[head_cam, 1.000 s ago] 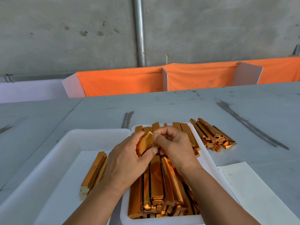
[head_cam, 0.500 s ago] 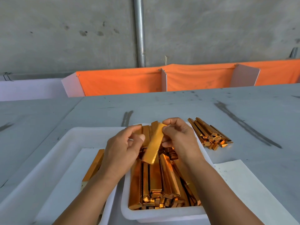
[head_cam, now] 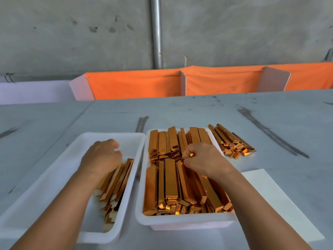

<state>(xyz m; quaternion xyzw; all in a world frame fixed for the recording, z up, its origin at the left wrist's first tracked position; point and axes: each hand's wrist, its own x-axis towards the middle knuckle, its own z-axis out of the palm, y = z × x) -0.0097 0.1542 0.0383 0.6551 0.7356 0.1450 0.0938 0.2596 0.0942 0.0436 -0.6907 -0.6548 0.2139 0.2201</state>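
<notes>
**One hand picks, the other files**

The right hand (head_cam: 203, 159) has thumb and forefinger pressed together on a small gold foil-card piece (head_cam: 191, 155). It seems to be the end of one box, at the top of the heap directly beneath the grip. That heap of long, slim gold foil-card boxes (head_cam: 169, 181) fills the white plastic tray (head_cam: 180, 222) under and around this hand, so stock lies right below the pinch. A fingertip hold likely suits such thin card, since it singles out one box without crushing it.

The left hand (head_cam: 102, 156) sits with curled fingers on the far end of a neat row of gold boxes (head_cam: 119, 179) in the second white tray (head_cam: 108, 135). Its fingertips are hidden, so I cannot tell whether it grips a box or merely steadies the row. Laid parallel, the row probably packs tighter. Past the right hand's outer side, a loose gold pile (head_cam: 232, 143) rests on the grey table (head_cam: 198, 112).
</notes>
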